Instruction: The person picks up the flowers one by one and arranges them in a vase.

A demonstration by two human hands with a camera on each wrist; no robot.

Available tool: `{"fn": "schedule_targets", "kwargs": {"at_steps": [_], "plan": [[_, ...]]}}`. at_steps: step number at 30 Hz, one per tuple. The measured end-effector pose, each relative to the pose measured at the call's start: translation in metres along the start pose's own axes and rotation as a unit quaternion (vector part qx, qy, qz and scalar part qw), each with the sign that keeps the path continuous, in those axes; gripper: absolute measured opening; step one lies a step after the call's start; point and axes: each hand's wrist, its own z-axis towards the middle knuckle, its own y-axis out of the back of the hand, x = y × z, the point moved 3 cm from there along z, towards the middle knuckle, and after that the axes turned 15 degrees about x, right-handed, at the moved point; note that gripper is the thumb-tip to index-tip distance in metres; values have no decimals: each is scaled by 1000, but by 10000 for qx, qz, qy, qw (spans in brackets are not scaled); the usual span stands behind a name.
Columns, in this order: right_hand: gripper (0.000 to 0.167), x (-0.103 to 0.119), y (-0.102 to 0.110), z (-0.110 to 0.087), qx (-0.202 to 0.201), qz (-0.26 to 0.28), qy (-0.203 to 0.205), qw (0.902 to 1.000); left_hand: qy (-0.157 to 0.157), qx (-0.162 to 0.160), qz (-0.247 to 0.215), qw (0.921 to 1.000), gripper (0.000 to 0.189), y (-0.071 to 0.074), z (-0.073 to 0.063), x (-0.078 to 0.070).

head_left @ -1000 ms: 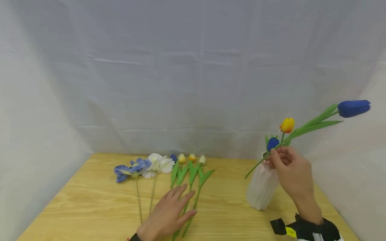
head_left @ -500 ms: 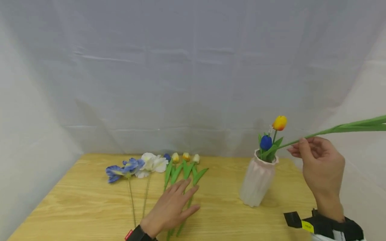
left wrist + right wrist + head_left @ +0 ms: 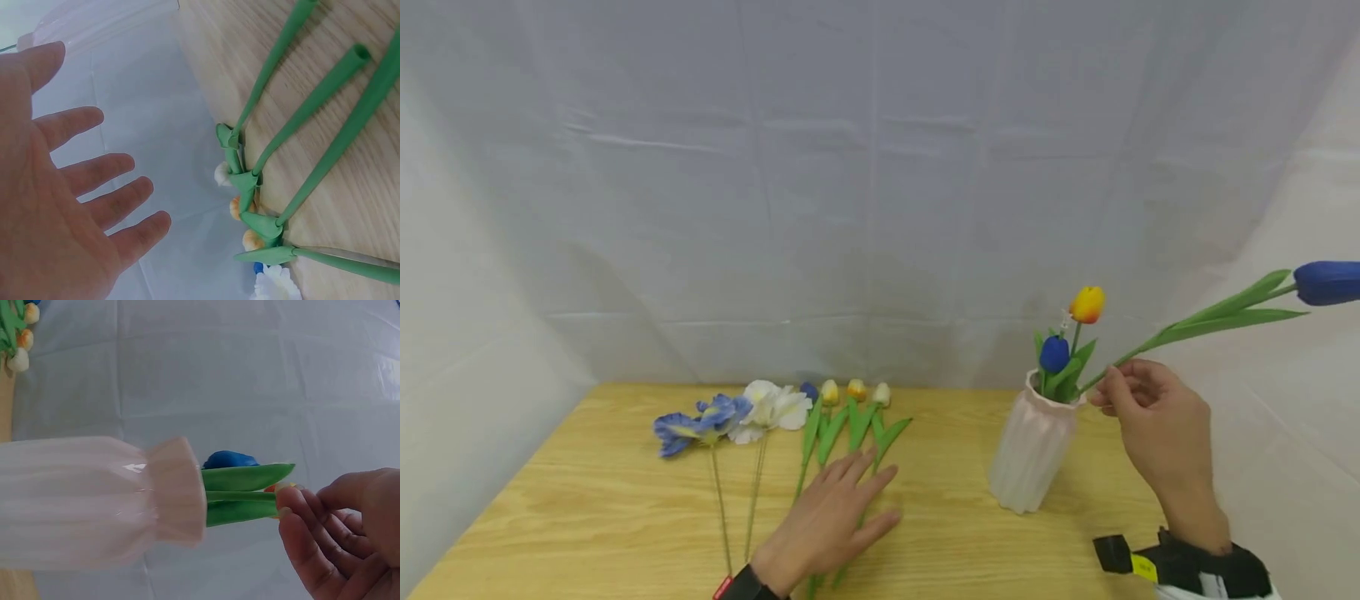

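Note:
My right hand (image 3: 1165,446) pinches the stem of an artificial blue tulip (image 3: 1327,283) between thumb and fingers. The tulip slants, its bloom up to the right and its stem end close to the vase rim. The white ribbed vase (image 3: 1033,454) stands upright and holds another blue tulip (image 3: 1054,354) and a yellow-orange tulip (image 3: 1087,305). In the right wrist view, fingertips are near the green leaves (image 3: 244,477) that come out of the vase mouth; the held stem is hidden there. Fingers spread, my left hand (image 3: 827,517) hovers over tulip stems (image 3: 340,150) on the table.
Several tulips with white, yellow and blue blooms lie side by side on the wooden table (image 3: 587,500). Left of them lie a white flower (image 3: 771,408) and a blue-violet flower (image 3: 700,421) on thin stems. A pale sheet (image 3: 850,208) hangs behind the table.
My right hand moved right, away from the vase, then back left and slightly down, bringing the tulip's stem end to the vase rim. My left hand stays spread over the stems.

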Motion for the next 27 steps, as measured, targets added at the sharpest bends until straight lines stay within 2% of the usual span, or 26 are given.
{"fn": "schedule_targets", "kwargs": {"at_steps": [4, 9, 13, 17, 22, 27], "plan": [[25, -3, -7, -1, 216, -449, -85, 9987, -27, 0, -68, 10000, 54, -1, -1, 1], [22, -5, -17, -2, 443, -668, -28, 9968, 4, -19, -142, 9999, 57, -4, 0, 1], [22, -8, -24, -2, 659, -607, -32, 9960, 26, -21, -196, 9998, 54, -9, 0, 0], [26, -9, -27, -2, 956, -589, -288, 9933, 10, -6, -141, 9999, 52, -11, 0, -1], [33, -12, -27, -7, 1578, -422, -811, 9832, -23, -84, -28, 10000, 50, -13, 0, -2], [31, -16, -32, -15, 2036, -25, -1038, 9735, -33, -101, -17, 9999, 50, -13, 1, -1]]}}
